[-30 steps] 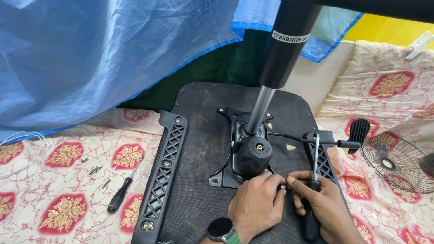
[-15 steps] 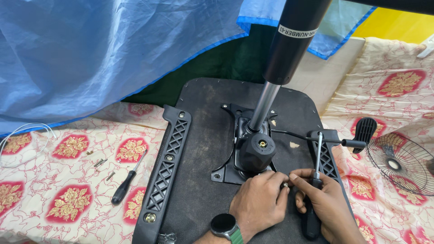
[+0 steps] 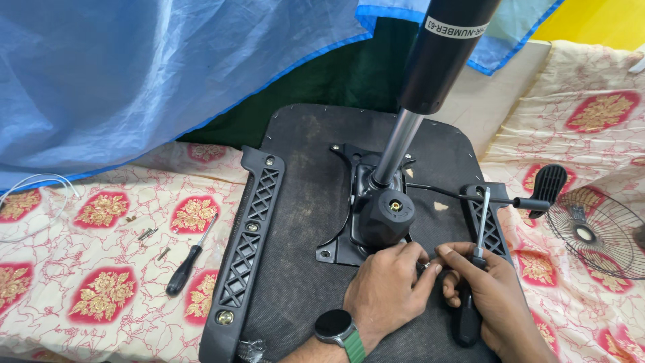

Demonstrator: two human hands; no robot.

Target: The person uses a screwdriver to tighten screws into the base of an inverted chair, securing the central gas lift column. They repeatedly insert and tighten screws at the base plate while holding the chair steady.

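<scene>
Small part (image 3: 427, 266) hidden between fingertips (image 3: 437, 250)

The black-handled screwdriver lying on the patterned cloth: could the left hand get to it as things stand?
Probably yes. The screwdriver lies in the open on the cloth, nothing over it. The left hand would cross the black bracket and must first let go of the small part it pinches.

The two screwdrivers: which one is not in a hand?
The black-handled screwdriver lying alone on the floral cloth, left of the chair seat. The other screwdriver stands upright in the right hand.
</scene>
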